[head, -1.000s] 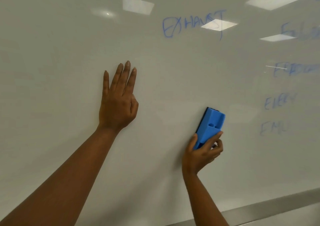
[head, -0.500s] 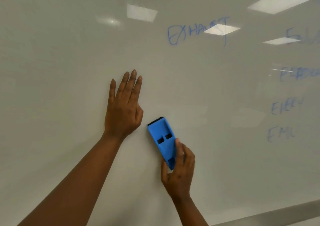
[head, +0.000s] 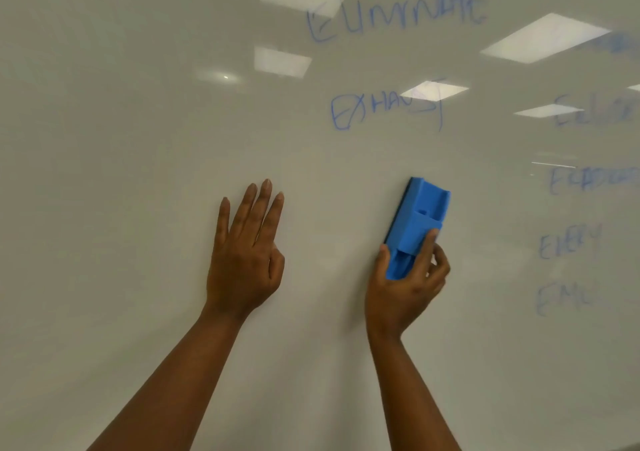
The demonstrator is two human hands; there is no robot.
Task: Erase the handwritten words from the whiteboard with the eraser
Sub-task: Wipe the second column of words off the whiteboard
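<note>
Swung back rightward from beside the flat, open-fingered left hand (head: 244, 260), the eraser (head: 417, 223), seemingly light and rigid, lay against the whiteboard (head: 121, 139) below "EXHAUST" (head: 384, 107), right hand (head: 403, 288) clasping its lower end.

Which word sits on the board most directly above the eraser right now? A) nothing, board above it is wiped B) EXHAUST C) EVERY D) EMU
B: the blue eraser, held in the right hand, sits below the handwritten EXHAUST on the whiteboard; the fainter words run down the board's right side, off to the eraser's right.
</note>
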